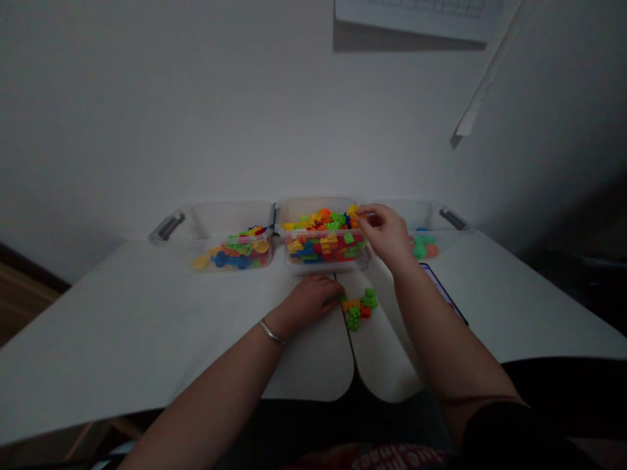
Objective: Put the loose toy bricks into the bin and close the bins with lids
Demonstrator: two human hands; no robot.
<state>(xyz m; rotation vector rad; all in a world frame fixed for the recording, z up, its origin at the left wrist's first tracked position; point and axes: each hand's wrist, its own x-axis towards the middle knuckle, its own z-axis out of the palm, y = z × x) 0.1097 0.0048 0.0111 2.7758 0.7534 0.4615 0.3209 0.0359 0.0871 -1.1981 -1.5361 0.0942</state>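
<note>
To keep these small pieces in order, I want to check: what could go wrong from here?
The loose pile of green, yellow and orange plastic pieces lies across the gap between two white desk panels, so pieces might drop through. The central clear box is heaped high, so the right hand at its edge could spill some. The phone beside the right forearm could get bumped.

Thin silver bangle point(272, 331) round wrist of bare left hand point(306, 303). Right of bangle, black sleeve point(514, 434) on right arm point(441, 326). Below bangle, dark garment point(399, 459) with white printed lettering, cut off.
</note>
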